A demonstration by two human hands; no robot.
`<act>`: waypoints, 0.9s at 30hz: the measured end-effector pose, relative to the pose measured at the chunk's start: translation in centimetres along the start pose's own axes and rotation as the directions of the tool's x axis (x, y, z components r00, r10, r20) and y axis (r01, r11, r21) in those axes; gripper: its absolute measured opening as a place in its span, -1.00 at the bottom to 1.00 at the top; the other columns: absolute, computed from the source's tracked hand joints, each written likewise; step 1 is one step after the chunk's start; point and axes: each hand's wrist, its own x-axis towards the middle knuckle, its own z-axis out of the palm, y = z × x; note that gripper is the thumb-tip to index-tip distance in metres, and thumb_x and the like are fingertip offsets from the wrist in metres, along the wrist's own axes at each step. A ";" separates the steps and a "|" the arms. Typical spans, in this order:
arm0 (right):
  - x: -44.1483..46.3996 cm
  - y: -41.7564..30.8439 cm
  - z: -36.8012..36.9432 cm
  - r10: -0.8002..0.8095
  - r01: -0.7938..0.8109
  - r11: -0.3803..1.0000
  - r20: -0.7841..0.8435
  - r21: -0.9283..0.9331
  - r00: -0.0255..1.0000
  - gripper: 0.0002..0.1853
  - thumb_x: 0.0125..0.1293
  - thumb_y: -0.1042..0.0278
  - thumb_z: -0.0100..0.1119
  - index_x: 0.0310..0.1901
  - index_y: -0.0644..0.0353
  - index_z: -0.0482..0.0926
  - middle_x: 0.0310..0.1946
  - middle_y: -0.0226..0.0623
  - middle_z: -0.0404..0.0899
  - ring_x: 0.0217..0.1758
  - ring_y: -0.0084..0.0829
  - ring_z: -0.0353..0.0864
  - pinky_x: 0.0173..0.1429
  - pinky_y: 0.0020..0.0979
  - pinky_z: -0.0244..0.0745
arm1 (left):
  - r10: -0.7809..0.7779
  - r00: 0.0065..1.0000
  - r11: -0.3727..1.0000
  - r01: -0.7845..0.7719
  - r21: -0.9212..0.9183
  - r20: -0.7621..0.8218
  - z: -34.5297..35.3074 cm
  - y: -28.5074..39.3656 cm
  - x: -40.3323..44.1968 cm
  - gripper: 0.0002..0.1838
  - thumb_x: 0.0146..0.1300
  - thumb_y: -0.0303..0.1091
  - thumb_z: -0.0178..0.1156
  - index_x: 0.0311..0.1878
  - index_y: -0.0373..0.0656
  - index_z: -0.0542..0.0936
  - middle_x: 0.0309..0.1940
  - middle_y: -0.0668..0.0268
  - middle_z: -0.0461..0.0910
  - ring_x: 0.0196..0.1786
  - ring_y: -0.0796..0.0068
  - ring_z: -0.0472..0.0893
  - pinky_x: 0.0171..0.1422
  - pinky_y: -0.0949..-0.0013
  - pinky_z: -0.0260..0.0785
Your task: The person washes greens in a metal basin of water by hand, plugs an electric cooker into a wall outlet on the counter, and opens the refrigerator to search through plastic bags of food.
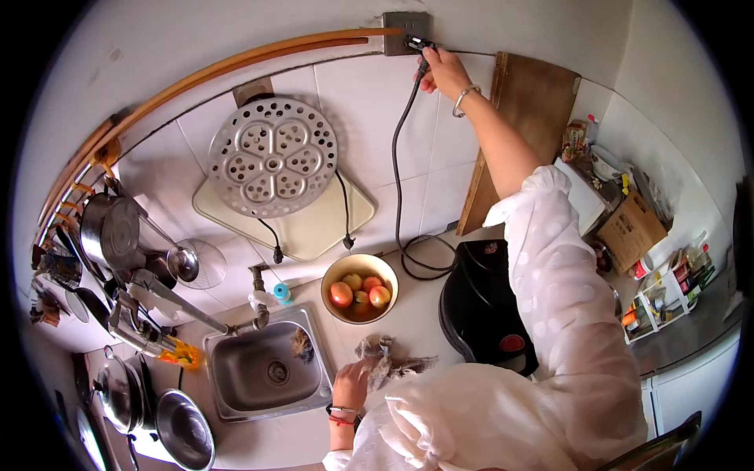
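Note:
High on the wall, my right hand (444, 72) is closed around a black power plug (419, 44), held right at the grey wall socket (405, 33). Whether its prongs are in the socket cannot be made out. Its black cord (397, 157) hangs down and loops on the counter beside a black appliance with a closed lid (481, 302), partly covered by my sleeve. Low at the sink's right edge, my left hand (350, 386) has its fingers curled at a crumpled grey cloth (385, 363) and appears to grip it.
A bowl (325, 298) of tomatoes and other round produce stands behind the cloth. Left of it is a steel sink (228, 412) with a faucet (261, 302). A perforated steel disc (272, 157), a cutting board (357, 206), pans (110, 231) and a wooden board (522, 102) line the wall.

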 end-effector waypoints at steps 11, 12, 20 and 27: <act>-0.4 -3.1 2.4 -0.196 -0.003 0.689 -0.190 -0.725 0.962 -0.60 0.39 0.12 -0.15 -0.22 0.33 0.52 -0.23 0.08 0.58 -0.09 0.03 0.56 -0.01 -0.09 0.45 | -0.038 0.998 0.983 0.046 0.179 -0.049 -0.4 -2.5 -0.7 -0.68 0.12 -0.41 0.16 -0.01 -0.11 0.54 -0.20 0.21 0.58 -0.04 0.20 0.53 0.29 0.06 0.15; -0.6 -3.2 2.7 -0.208 -0.016 0.666 -0.206 -0.746 0.956 -0.61 0.39 0.12 -0.15 -0.22 0.33 0.52 -0.22 0.07 0.58 -0.09 0.02 0.56 -0.01 -0.09 0.45 | -0.034 0.999 0.985 0.041 0.170 -0.042 -0.1 -2.3 -0.3 -0.68 0.12 -0.41 0.16 -0.01 -0.11 0.54 -0.20 0.21 0.58 -0.04 0.20 0.53 0.29 0.06 0.15; 0.5 -3.7 3.0 -0.199 0.006 0.571 -0.132 -0.821 0.971 -0.61 0.41 0.15 -0.20 -0.22 0.33 0.53 -0.40 0.00 0.62 -0.33 -0.10 0.63 -0.11 -0.18 0.49 | 0.086 0.996 0.983 -0.087 0.159 0.016 1.9 -0.8 1.9 -0.73 0.17 -0.40 0.12 -0.04 -0.13 0.53 -0.21 0.22 0.61 -0.08 0.23 0.56 0.26 0.04 0.19; 1.9 -4.4 2.5 -0.006 -0.006 0.530 -0.011 -0.848 1.000 -0.71 0.32 0.34 -0.14 -0.11 0.21 0.59 -0.22 -0.15 0.64 -0.19 -0.18 0.65 -0.04 -0.24 0.51 | 0.066 0.992 0.985 -0.082 0.149 0.111 2.1 -0.2 2.5 -0.73 0.22 -0.38 0.09 -0.01 -0.14 0.53 -0.19 0.17 0.60 -0.04 0.18 0.55 0.30 0.07 0.18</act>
